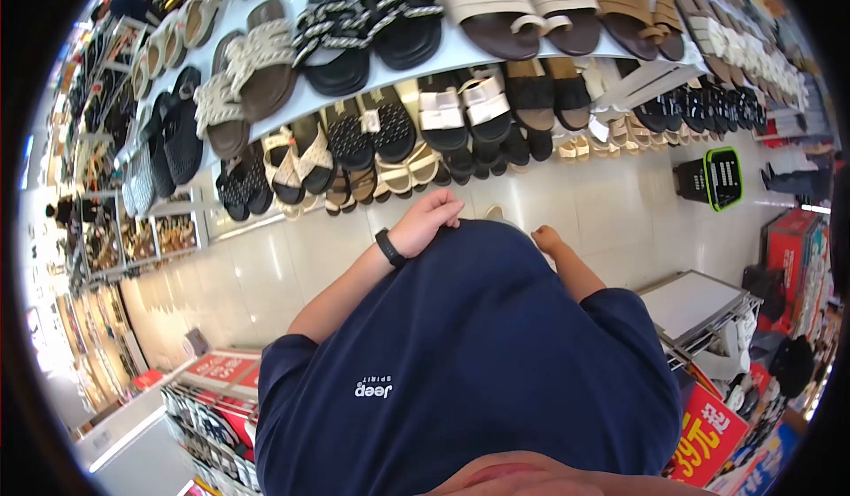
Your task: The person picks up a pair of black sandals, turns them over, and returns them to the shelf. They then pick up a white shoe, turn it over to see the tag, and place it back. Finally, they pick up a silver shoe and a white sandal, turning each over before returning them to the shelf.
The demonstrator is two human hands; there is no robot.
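Observation:
My left hand [429, 220], with a black watch [389, 246] on its wrist, is curled shut in front of the navy T-shirt [478, 337]. Nothing shows in its fingers. On the other side of my belly, my right hand [547, 241] is also closed, small in view and apart from the shelves. Ahead of both hands, a shelf carries pairs of slide sandals: black ones with braided straps [332, 40], brown-soled ones with cream straps [266, 62] and wide beige ones [493, 9]. Black slides with white straps [441, 111] stand on the level below.
Pale tiled floor [611, 204] lies around me. A dark basket with a green-rimmed sign [722, 179] stands right of the shelves. Behind me are a white-topped display stand [692, 306], a red price sign [708, 434] and a shoe rack [208, 421]. More shoe shelves line the left.

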